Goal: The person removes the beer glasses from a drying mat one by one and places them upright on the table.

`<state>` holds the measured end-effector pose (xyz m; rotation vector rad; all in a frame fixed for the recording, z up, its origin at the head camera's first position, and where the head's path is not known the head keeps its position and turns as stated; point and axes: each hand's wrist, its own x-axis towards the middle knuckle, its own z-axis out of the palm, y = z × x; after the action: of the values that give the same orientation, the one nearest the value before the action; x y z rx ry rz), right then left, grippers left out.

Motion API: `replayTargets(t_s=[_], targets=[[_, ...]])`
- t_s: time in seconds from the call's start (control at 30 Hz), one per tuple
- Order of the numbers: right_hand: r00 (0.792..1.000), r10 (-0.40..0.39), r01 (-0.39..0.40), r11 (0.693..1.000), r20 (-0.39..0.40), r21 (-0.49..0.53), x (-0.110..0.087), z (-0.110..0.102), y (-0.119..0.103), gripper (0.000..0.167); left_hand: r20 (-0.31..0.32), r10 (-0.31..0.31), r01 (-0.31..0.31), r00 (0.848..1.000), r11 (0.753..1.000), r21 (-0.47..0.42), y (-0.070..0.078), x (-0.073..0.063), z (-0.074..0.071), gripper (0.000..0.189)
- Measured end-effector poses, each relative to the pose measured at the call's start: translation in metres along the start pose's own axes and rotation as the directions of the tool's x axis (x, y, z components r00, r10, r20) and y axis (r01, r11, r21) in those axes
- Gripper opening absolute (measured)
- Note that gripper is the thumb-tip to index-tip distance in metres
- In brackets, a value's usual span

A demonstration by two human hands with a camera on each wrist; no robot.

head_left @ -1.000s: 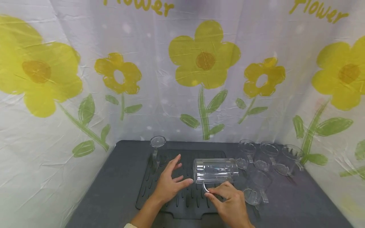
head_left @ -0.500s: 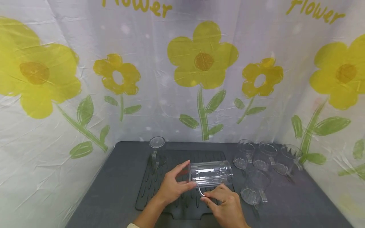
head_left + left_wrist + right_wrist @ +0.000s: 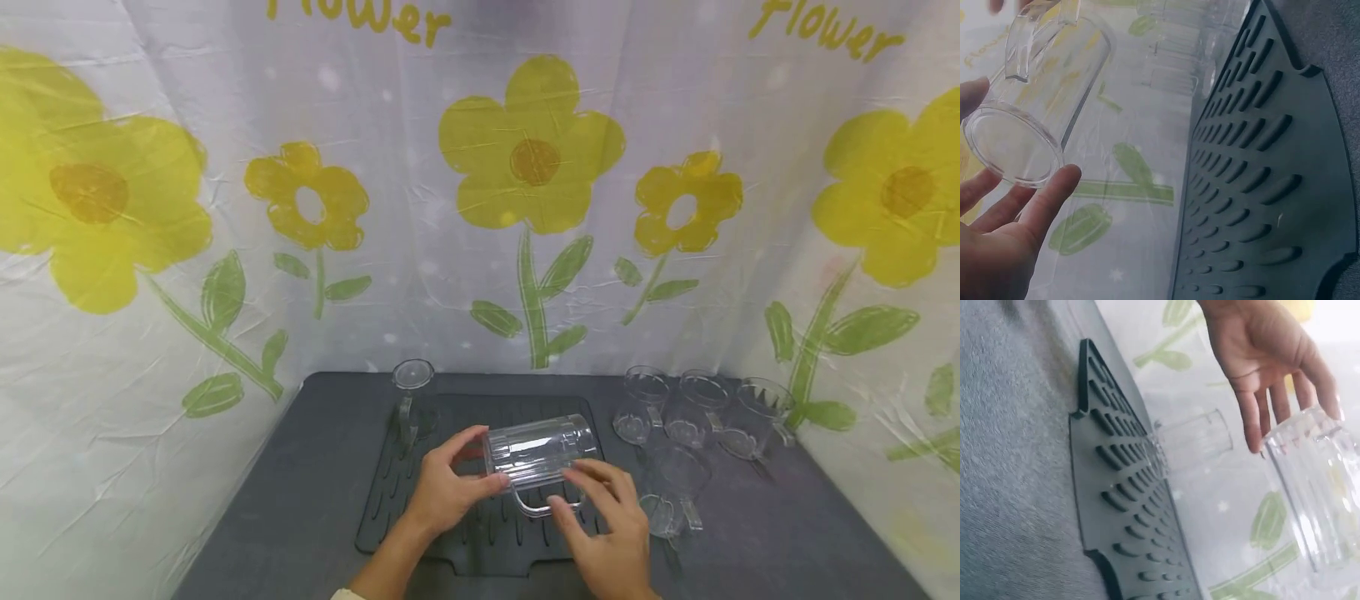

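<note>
A clear ribbed mug [image 3: 536, 454] is held on its side above a dark drying mat [image 3: 487, 554], its handle [image 3: 534, 508] hanging down toward me. My left hand [image 3: 444, 490] grips the mug at its closed base, thumb and fingers spread around the edge; the left wrist view shows that round base [image 3: 1013, 147] closely. Beside the handle and the mouth end is my right hand [image 3: 611, 529], thumb and fingers spread apart. Its fingertips lie by the mug's lower side; whether they touch it is hard to tell.
Another clear mug [image 3: 415, 404] stands upside down at the mat's back left corner. On the grey tabletop [image 3: 277, 492] to the right stand several clear mugs [image 3: 757, 417] with mouths up, the nearest mug [image 3: 675, 500] beside my right hand. A flower-print curtain [image 3: 420, 283] closes the back.
My left hand has taken hold of the mug's base. My right hand has let go of the handle and spread its fingers. The mug has shifted slightly left and tilted.
</note>
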<state>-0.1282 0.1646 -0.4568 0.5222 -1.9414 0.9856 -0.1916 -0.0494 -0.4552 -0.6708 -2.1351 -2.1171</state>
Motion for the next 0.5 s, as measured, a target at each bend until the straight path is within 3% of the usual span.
replayTargets(t_s=[0.07,0.1,0.13,0.2,0.23,0.27,0.3,0.37,0.5], targets=[[0.984,0.160,-0.163,0.986,-0.080,-0.030,-0.002,0.001,-0.001,0.031,-0.022,0.000,0.000,1.000,1.000,0.001,0.000,0.000,0.000,0.064],[0.961,0.264,-0.268,0.963,-0.080,-0.043,-0.004,0.001,-0.002,0.034,-0.031,0.000,-0.001,1.000,1.000,-0.005,0.000,0.000,0.000,0.064],[0.927,0.369,-0.373,0.926,-0.059,-0.062,-0.005,0.002,-0.003,0.035,-0.037,0.001,-0.002,0.999,1.000,-0.005,-0.001,-0.001,0.000,0.064],[0.833,0.553,-0.549,0.830,0.020,-0.096,-0.008,0.005,-0.005,0.037,-0.052,-0.003,0.003,0.999,1.000,-0.009,-0.001,-0.001,0.000,0.064],[0.780,0.622,-0.614,0.782,0.065,-0.111,-0.010,0.006,-0.006,0.038,-0.059,-0.006,0.005,0.998,1.000,-0.009,-0.002,-0.001,0.001,0.065],[0.740,0.664,-0.655,0.748,0.105,-0.109,-0.011,0.008,-0.006,0.039,-0.065,-0.009,0.009,0.998,1.000,-0.009,-0.002,-0.002,0.001,0.065],[0.715,0.686,-0.680,0.727,0.137,-0.089,-0.012,0.010,-0.006,0.038,-0.069,-0.011,0.010,0.998,1.000,-0.012,-0.003,-0.002,0.002,0.066],[0.698,0.697,-0.707,0.707,0.163,0.006,-0.013,0.013,-0.004,0.032,-0.075,-0.014,0.013,0.997,1.000,-0.022,-0.004,-0.002,0.003,0.067],[0.717,0.671,-0.695,0.672,0.187,0.256,-0.012,0.013,-0.003,0.024,-0.069,-0.017,0.013,0.997,0.998,-0.062,-0.006,-0.002,0.006,0.067]])
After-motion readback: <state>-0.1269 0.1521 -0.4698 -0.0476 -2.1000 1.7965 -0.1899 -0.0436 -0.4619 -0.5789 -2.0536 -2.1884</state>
